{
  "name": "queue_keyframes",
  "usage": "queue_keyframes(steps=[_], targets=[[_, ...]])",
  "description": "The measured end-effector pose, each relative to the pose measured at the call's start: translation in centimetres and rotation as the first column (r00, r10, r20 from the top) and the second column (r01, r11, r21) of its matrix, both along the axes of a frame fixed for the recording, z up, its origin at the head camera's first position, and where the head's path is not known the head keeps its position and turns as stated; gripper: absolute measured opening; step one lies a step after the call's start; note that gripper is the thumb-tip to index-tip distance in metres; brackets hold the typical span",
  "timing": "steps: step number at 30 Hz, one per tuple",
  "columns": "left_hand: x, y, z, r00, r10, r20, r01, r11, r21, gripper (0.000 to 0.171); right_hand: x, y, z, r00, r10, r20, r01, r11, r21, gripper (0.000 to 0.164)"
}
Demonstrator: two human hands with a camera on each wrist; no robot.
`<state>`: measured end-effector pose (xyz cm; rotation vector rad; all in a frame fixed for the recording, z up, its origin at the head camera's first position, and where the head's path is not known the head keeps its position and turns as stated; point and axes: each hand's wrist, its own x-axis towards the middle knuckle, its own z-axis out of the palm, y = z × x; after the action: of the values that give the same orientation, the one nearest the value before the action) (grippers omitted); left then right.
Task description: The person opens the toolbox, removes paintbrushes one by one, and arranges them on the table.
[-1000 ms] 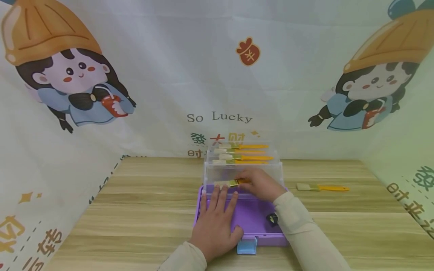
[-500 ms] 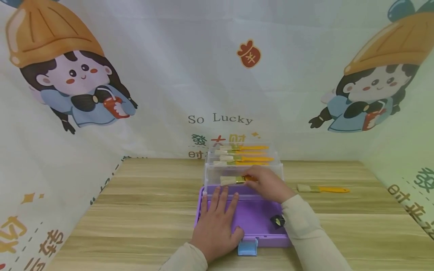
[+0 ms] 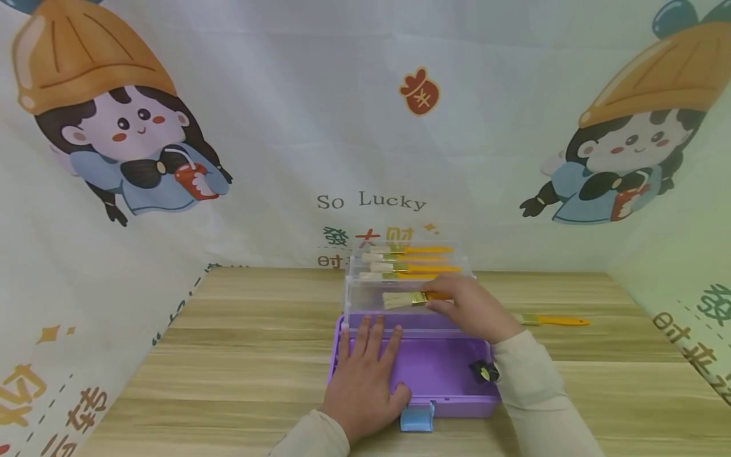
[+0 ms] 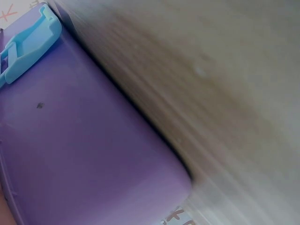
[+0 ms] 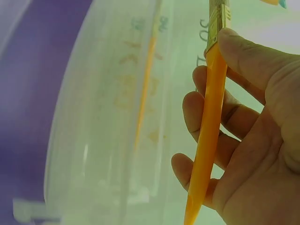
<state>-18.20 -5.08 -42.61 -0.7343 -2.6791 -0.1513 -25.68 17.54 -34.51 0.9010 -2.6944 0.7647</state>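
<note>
My right hand point(image 3: 476, 308) pinches a flat paintbrush point(image 3: 404, 299) with pale bristles, a gold ferrule and an orange handle. In the right wrist view, the thumb presses near the ferrule and the fingers lie behind the handle point(image 5: 211, 112). This brush is held level over the back of an opened purple case point(image 3: 434, 368), in front of its clear tiers point(image 3: 365, 295). With fingers spread straight, my left hand point(image 3: 362, 387) rests on the case's left front part. The left wrist view shows the case's purple front wall point(image 4: 93, 140) and light-blue latch point(image 4: 35, 42).
Several similar brushes point(image 3: 422, 269) lie on the raised clear tiers at the back. Another brush point(image 3: 562, 320) lies on the wooden table point(image 3: 240, 355) to the right, its bristles partly hidden by my right hand. A printed cloth point(image 3: 274, 127) hangs behind the table.
My right hand has lifted the brush slightly and moved it to the right, away from the left fingertips. The left hand stays in place on the case.
</note>
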Motion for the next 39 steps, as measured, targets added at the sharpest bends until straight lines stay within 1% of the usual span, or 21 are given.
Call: queue_keyframes(steps=[4,7,18,24,33,36,39], targets=[[-0.1,0.0,0.0,1.0,0.0,-0.012,0.0,1.0,0.002,0.078,0.4,1.0,0.3,0.999,-0.044,0.023,0.044,0.999,-0.008,0.031],[-0.1,0.0,-0.1,1.0,-0.002,-0.01,0.002,1.0,0.008,0.078,0.8,1.9,0.5,0.997,-0.072,0.024,0.072,0.997,-0.01,0.031],[0.1,0.0,0.0,1.0,0.0,-0.001,0.0,1.0,0.006,0.079,1.4,5.9,0.1,0.994,-0.105,-0.011,0.105,0.994,-0.003,0.03],[0.1,0.0,0.0,1.0,0.001,-0.016,-0.001,1.0,0.006,0.079,1.8,8.4,-0.3,0.992,-0.128,0.012,0.128,0.992,0.019,0.029],[0.0,-0.2,-0.2,1.0,0.006,-0.02,-0.006,1.0,-0.002,0.08,2.0,12.6,-2.1,0.985,-0.17,-0.028,0.171,0.985,0.028,0.025],[0.1,-0.1,-0.1,1.0,0.002,-0.021,-0.003,1.0,-0.001,0.079,1.9,14.0,-2.7,0.983,-0.178,-0.044,0.18,0.983,0.028,0.023],[0.1,-0.1,0.0,1.0,-0.001,-0.018,0.001,1.0,0.003,0.079,1.6,15.2,-3.5,0.981,-0.188,-0.05,0.19,0.98,0.049,0.022]])
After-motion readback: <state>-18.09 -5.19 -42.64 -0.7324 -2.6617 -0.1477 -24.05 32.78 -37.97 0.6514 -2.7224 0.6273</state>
